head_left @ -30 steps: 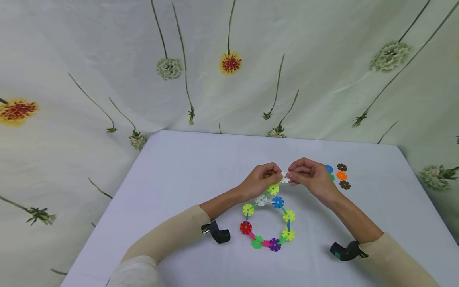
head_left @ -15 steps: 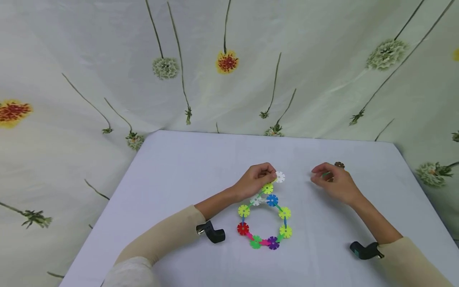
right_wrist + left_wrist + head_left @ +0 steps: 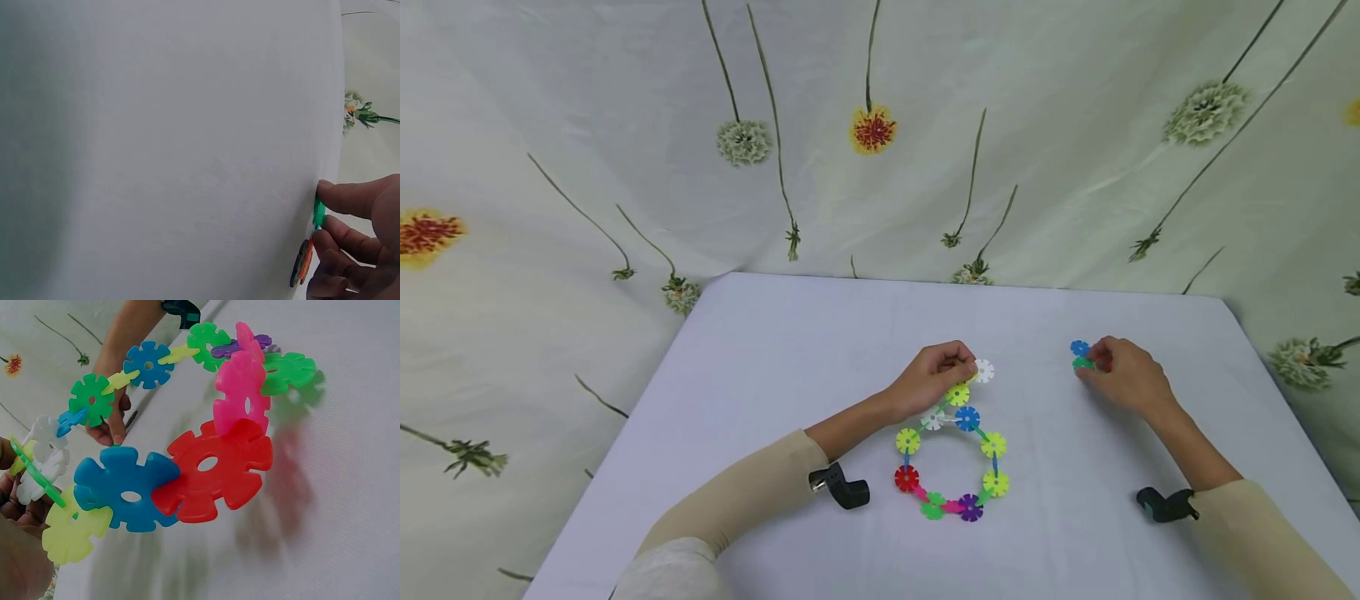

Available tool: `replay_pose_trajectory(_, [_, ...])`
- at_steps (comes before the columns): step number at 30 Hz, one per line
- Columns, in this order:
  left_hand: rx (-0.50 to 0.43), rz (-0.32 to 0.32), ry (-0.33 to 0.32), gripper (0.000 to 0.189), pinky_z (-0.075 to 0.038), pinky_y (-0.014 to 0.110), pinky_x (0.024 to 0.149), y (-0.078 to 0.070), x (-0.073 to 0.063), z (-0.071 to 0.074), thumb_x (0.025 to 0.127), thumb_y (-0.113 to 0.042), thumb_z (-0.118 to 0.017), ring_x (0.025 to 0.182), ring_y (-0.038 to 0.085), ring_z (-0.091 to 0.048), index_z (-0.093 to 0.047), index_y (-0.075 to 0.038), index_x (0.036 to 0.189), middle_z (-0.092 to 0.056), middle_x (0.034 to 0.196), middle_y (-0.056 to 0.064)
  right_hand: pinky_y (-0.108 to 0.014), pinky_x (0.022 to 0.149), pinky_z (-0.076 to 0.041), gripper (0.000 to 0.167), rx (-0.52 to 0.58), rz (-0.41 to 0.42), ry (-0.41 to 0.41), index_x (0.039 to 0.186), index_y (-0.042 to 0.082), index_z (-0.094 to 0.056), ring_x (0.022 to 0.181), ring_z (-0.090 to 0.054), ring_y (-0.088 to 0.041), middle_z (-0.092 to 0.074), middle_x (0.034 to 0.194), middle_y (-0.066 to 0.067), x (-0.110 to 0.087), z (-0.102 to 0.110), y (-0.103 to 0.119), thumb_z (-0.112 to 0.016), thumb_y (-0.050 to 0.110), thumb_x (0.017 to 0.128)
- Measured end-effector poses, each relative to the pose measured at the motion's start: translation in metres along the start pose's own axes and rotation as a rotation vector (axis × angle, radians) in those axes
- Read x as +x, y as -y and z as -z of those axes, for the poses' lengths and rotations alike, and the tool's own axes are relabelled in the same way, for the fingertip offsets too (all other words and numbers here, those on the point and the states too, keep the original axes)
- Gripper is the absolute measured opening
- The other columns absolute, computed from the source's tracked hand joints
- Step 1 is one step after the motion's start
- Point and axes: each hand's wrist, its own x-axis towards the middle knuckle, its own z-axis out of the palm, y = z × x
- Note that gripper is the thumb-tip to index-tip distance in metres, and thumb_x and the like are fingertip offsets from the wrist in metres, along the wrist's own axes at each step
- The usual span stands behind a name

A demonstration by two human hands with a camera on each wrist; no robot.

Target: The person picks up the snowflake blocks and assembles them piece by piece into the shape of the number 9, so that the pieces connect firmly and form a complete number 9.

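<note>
My left hand [image 3: 932, 379] pinches the top of a chain of notched plastic discs, beside a white snowflake disc [image 3: 983, 371] at its end. Below it the chain hangs as a closed ring, with a red disc [image 3: 209, 469], a blue disc [image 3: 128, 487] and a yellow-green disc [image 3: 75, 525] nearest the left wrist camera. At the right, my right hand [image 3: 1127, 375] has thumb and fingers on either edge of a loose green disc [image 3: 319, 212], pinching it at the table. A blue disc [image 3: 1079, 347] lies just beyond the green one.
An orange disc [image 3: 306, 261] and a dark brown disc [image 3: 299, 264] lie under the right hand, mostly hidden in the head view. The white table [image 3: 820, 333] ends at a flowered cloth backdrop [image 3: 820, 167].
My right hand has let go of the white disc and moved right to the loose discs, where it now pinches the green one. The left hand keeps its hold on the chain.
</note>
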Motion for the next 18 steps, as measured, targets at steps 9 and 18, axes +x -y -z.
replay_pose_trajectory(9, [-0.004, -0.003, 0.002, 0.019, -0.047, 0.018, 0.078, -0.001, -0.001, 0.001, 0.111, -0.015, -0.055, 0.083, 0.008, -0.053, -0.064, 0.001, 0.118, -0.061, 0.100, 0.004, -0.045, 0.082, -0.055, 0.022, 0.076, 0.070, -0.097, 0.119, 0.004, -0.069, 0.104, -0.071, -0.040, -0.076, 0.113, -0.025, -0.001, -0.006, 0.004, -0.072, 0.014, 0.100])
replay_pose_trajectory(18, [-0.018, 0.004, 0.003, 0.019, -0.046, 0.017, 0.077, -0.001, -0.002, 0.001, 0.111, -0.013, -0.055, 0.082, 0.009, -0.053, -0.065, 0.002, 0.117, -0.061, 0.099, 0.002, -0.018, 0.075, -0.054, 0.016, 0.294, 0.199, -0.099, 0.118, 0.009, -0.073, 0.092, -0.071, -0.014, -0.076, 0.110, -0.015, -0.002, -0.007, 0.023, -0.072, 0.016, 0.103])
